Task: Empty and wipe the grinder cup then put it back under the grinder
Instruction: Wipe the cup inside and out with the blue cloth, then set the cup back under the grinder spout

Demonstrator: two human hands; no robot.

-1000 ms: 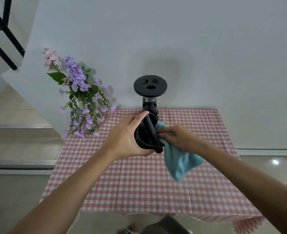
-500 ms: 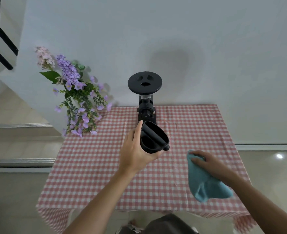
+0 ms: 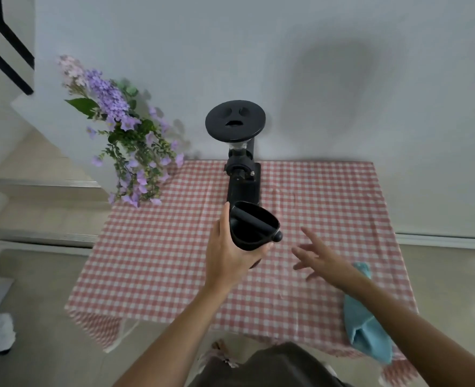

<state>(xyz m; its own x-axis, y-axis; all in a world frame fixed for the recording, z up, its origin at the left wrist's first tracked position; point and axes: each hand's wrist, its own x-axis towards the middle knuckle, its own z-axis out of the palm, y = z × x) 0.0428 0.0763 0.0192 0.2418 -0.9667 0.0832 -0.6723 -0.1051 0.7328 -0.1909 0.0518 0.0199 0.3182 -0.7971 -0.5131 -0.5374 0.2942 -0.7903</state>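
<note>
Grinder cup of black plastic (image 3: 251,229), with a bar across its open mouth, is held above the red-and-white checked tablecloth (image 3: 175,247), just in front of the black coffee grinder (image 3: 241,163) and clear of it. Left hand (image 3: 230,255) grasps the cup from its left and underside, mouth tilted toward the camera. Right hand (image 3: 318,258) is released, fingers spread, holding nothing, hovering over the cloth to the right of the cup. Light blue wiping cloth (image 3: 366,328) lies at the table's near right edge, partly under the right forearm. Purple artificial flowers (image 3: 124,135) stand at the far left corner. No brand, label or legible writing is visible on any item.
</note>
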